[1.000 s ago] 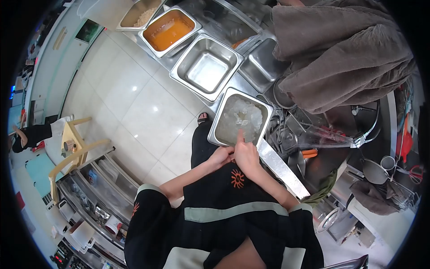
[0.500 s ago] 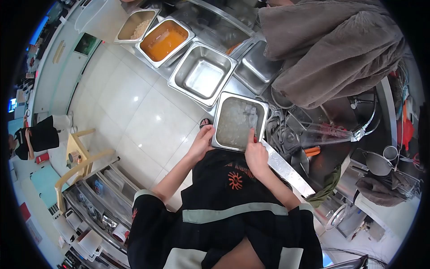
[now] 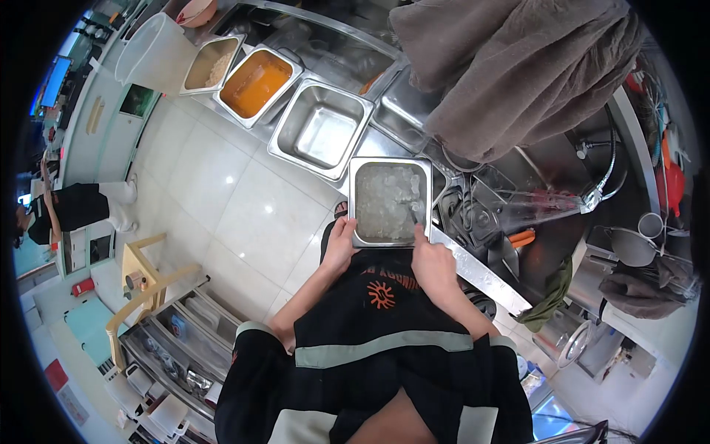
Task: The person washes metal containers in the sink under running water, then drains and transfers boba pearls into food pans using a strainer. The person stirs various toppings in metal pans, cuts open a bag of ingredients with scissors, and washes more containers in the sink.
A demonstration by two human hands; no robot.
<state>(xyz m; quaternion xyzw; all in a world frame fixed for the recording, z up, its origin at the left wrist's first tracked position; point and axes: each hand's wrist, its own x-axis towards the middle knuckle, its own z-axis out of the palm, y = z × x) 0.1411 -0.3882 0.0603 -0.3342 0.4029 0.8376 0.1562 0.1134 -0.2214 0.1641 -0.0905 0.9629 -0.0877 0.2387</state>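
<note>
The left hand (image 3: 340, 243) grips a near corner of a steel pan (image 3: 427, 185) at the center of the frame, apparently steadying it against the slim utensil (image 3: 414, 216) that the right hand (image 3: 435, 268) clasps, angled into translucent chunks (image 3: 386, 182) in cloudy liquid.

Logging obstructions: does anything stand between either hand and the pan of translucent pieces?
Nothing visible does. The left hand touches the pan at its near-left corner; the right hand is at the near rim, apparently holding a utensil that dips inside.

Glossy metal pan (image 3: 354, 203), matt cloth (image 3: 518, 81)
</note>
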